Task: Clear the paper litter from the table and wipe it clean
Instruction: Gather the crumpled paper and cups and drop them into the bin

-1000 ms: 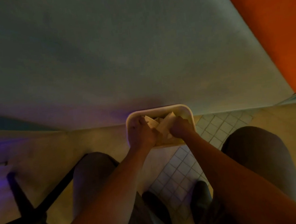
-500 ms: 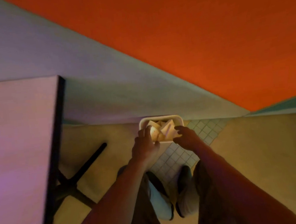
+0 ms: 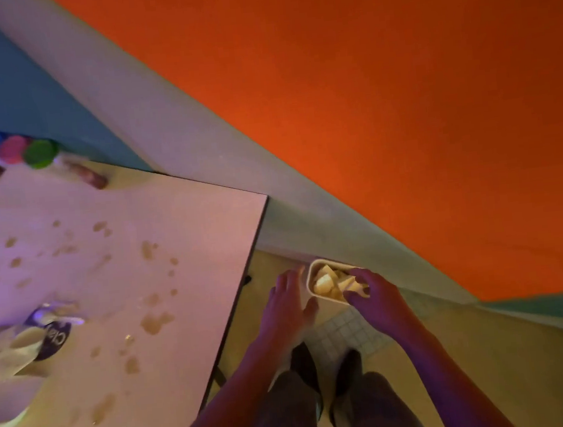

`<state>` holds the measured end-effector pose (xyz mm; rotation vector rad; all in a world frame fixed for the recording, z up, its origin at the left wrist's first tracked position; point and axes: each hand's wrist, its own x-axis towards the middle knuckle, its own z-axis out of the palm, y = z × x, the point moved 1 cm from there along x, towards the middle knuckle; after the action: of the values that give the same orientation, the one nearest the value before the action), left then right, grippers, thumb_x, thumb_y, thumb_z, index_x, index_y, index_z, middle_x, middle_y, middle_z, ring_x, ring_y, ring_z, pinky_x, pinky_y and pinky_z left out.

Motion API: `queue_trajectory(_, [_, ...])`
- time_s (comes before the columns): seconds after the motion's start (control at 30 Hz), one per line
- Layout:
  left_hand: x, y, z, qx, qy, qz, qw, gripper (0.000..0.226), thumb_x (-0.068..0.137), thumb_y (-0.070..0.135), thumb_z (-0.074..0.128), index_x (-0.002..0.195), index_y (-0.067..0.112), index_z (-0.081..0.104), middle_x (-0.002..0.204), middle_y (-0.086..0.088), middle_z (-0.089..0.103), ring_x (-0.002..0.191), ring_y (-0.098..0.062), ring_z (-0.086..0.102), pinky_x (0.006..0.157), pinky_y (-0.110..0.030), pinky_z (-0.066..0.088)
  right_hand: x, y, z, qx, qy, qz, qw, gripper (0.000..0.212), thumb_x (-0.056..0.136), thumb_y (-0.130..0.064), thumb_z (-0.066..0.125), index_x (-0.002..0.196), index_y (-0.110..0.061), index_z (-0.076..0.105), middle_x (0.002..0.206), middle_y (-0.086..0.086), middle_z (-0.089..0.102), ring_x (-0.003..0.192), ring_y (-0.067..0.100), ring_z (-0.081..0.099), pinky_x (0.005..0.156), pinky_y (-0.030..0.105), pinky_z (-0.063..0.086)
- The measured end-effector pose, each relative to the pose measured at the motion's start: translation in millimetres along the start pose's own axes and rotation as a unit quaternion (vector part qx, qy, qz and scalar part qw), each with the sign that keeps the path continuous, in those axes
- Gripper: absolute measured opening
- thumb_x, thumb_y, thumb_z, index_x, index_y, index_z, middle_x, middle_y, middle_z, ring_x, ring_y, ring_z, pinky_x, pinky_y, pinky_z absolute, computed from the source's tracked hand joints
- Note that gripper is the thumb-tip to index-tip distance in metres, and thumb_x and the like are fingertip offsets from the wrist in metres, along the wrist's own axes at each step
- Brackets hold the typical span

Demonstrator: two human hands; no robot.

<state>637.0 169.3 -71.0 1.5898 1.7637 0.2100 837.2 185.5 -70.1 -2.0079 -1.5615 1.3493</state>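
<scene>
The paper litter (image 3: 331, 282) sits as folded and crumpled pale pieces inside a small cream bin (image 3: 329, 299) on the floor by the wall, just off the corner of the surface (image 3: 149, 288). The left hand (image 3: 287, 304) hangs beside the bin with its fingers straight and spread, holding nothing. The right hand (image 3: 379, 298) reaches over the bin's near rim with its fingers curled down toward the paper; whether the fingertips pinch a piece or merely touch it, I cannot tell.

The paper looks very light and soft; it should crush easily and spring back a little, so pressing it down from above with flat fingers would likely seat it better than pinching at edges. The bin looks light too and could slide or tip if pushed sideways, so steadying its rim seems wise.

The surface itself is far from clean: many brownish spots and smears lie scattered across it. On its left part lies a crinkled pack of wipes (image 3: 49, 333) with a dark label, with pale crumpled material beside it. That pack seems soft and slippery; gripping its body, not the loose film, should work best. At the far edge stand 3 blurred coloured round things (image 3: 13, 151). Judging by this, wiping is the step remaining
</scene>
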Motion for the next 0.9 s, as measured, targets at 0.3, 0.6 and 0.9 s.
queue_trajectory(0.3, [-73.1,-7.4,-55.2,-0.047,0.133,-0.048,0.989,0.066,0.093,0.039,0.064,0.151,0.025,0.035,0.151,-0.001,0.038,0.132,-0.023,0.048,0.105,-0.037,0.045,-31.9,-53.5,-8.5,-0.008,-0.003,-0.091,0.996,0.047,0.085,-0.033,0.074,0.128,-0.032,0.056,0.123,-0.001,0.061,0.110,0.021,0.063,0.092,0.043,0.052])
queue_trajectory(0.6, [-160.7,-41.6,-58.0,-0.112,0.215,-0.162,0.957,0.058,0.096,0.043,0.061,0.148,0.032,0.037,0.152,0.004,0.036,0.132,-0.019,0.046,0.104,-0.040,0.048,-49.5,-80.4,31.1,-0.060,-0.109,-0.143,0.982,0.048,0.089,-0.029,0.071,0.133,-0.022,0.055,0.130,0.005,0.060,0.108,0.020,0.060,0.086,0.029,0.044])
queue_trajectory(0.9, [-223.8,-89.5,-64.9,-0.173,0.282,-0.293,0.897,0.055,0.096,0.041,0.060,0.146,0.033,0.041,0.152,0.003,0.037,0.130,-0.020,0.050,0.105,-0.042,0.047,-65.3,-130.8,94.9,-0.139,-0.211,-0.214,0.944,0.046,0.088,-0.031,0.069,0.131,-0.025,0.056,0.129,0.006,0.060,0.118,0.023,0.058,0.100,0.039,0.048])
